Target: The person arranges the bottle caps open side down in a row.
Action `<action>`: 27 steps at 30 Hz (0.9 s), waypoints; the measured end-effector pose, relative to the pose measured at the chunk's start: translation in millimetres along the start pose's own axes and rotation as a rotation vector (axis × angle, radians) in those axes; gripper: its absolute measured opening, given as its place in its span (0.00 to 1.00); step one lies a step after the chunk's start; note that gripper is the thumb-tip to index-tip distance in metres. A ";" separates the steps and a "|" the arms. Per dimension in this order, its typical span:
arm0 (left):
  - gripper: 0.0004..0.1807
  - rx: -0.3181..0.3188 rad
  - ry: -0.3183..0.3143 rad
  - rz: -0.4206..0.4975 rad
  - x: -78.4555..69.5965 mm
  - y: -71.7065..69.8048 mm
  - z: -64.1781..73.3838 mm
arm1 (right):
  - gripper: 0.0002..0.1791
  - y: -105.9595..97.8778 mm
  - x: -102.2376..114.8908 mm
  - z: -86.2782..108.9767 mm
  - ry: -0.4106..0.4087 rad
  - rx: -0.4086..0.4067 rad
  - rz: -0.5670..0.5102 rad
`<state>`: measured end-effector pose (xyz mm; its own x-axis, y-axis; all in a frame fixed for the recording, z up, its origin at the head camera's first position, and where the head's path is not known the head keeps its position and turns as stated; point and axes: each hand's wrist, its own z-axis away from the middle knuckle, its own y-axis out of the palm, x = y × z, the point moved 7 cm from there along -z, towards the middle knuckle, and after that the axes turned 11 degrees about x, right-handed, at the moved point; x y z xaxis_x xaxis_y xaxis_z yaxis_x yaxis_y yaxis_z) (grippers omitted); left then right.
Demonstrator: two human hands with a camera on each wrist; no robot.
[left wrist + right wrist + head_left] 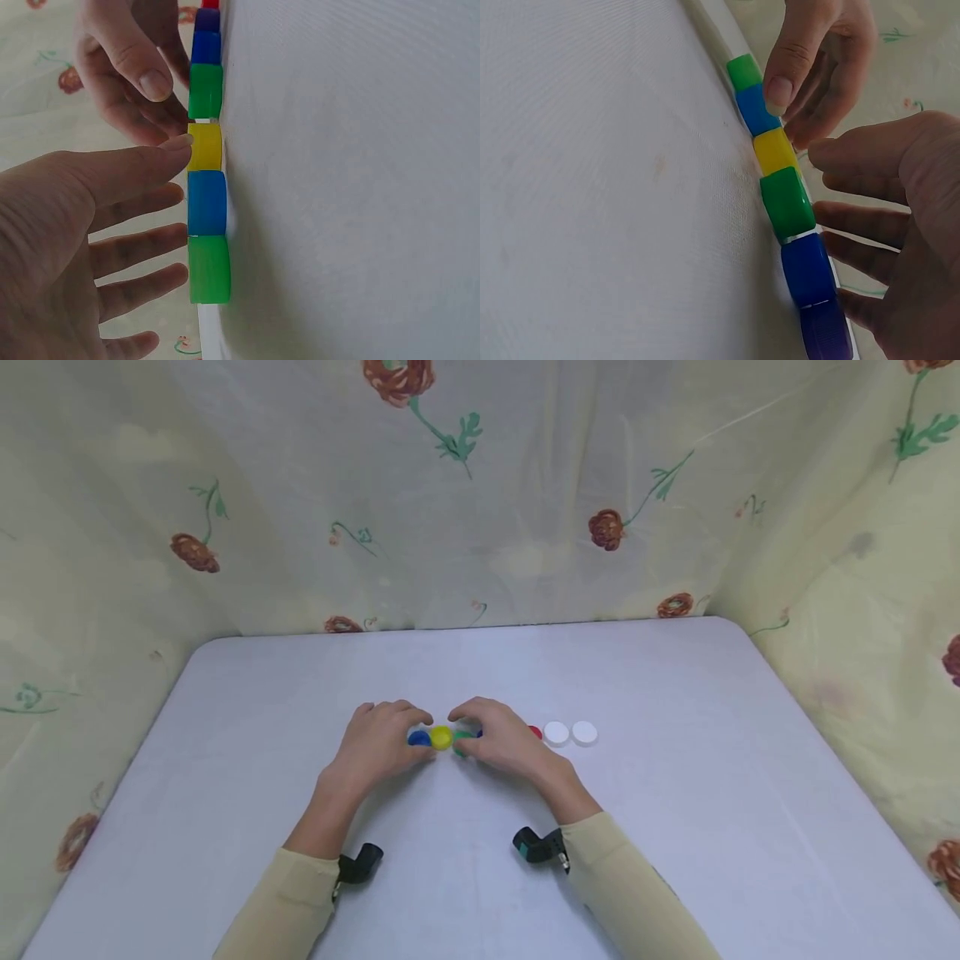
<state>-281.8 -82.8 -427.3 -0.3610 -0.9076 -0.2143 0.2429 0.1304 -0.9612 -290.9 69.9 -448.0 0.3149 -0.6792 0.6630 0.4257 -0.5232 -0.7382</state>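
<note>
Though plain-sided, yellow cap (441,737) between hands (382,735) (501,737)

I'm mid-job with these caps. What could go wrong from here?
1. The yellow cap sits right next to the darker green cap, so nudging one could push the other out of line.
2. The left hand and right hand are close together, so they might bump.
3. In the head view the right hand seems to hide the purple cap, so a knock to it could go unnoticed there.
</note>
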 end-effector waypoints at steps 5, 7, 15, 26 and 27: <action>0.24 -0.026 0.029 -0.009 1.2 1.0 -1.4 | 0.20 3.5 -0.5 -3.4 0.022 0.021 -0.016; 0.23 -0.031 0.039 -0.009 0.9 1.8 -2.5 | 0.19 5.1 -0.6 -4.3 0.026 0.024 -0.021; 0.21 -0.030 0.054 -0.019 -2.6 5.1 -5.8 | 0.19 9.9 -0.4 -4.7 0.051 0.017 0.002; 0.20 -0.038 0.057 -0.028 -3.7 5.1 -7.0 | 0.16 11.3 3.2 -5.7 0.029 -0.013 0.061; 0.20 -0.039 0.057 -0.027 -3.6 4.7 -7.1 | 0.16 11.4 3.9 -5.8 0.030 -0.015 0.063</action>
<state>-285.8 -76.1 -432.3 -0.4184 -0.8868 -0.1964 0.1976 0.1222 -0.9726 -289.8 58.3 -454.6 0.3154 -0.7260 0.6111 0.3926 -0.4865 -0.7805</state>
